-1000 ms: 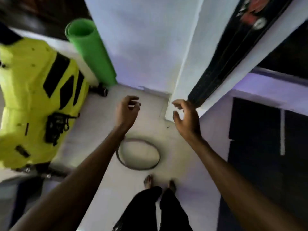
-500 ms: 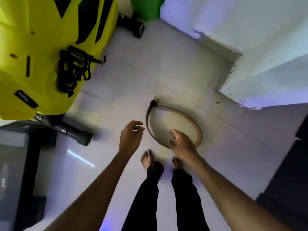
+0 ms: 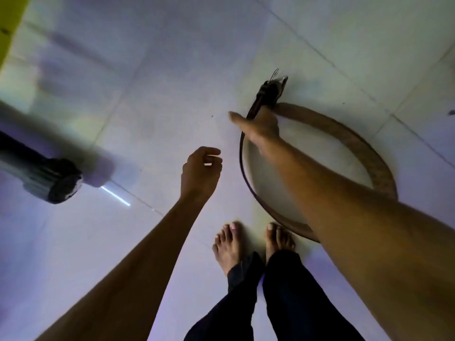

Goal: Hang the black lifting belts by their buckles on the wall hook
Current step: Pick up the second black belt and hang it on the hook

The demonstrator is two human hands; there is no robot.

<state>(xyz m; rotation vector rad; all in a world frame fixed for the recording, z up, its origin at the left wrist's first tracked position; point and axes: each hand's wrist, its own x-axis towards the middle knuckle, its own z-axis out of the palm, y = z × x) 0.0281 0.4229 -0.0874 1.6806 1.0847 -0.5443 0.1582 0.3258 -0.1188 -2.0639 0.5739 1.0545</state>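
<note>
A lifting belt (image 3: 364, 153), dark outside and tan inside, stands on edge in a loose ring on the tiled floor. Its metal buckle (image 3: 274, 82) points away from me at the ring's far left. My right hand (image 3: 262, 127) is down at the belt just below the buckle, thumb on the outside, fingers inside the loop, closed around the strap. My left hand (image 3: 200, 173) hovers above the floor to the left of the ring, fingers loosely curled and apart, holding nothing. The wall hook is out of view.
My bare feet (image 3: 253, 242) stand at the ring's near edge. A grey machine leg with a black end cap (image 3: 53, 180) juts in from the left. A strip of yellow equipment (image 3: 9, 23) shows at the top left corner.
The view has dropped from the wall to the floor. Both hands have come down; my right hand has moved from the ring's near side to the strap by the buckle and closed on it.
</note>
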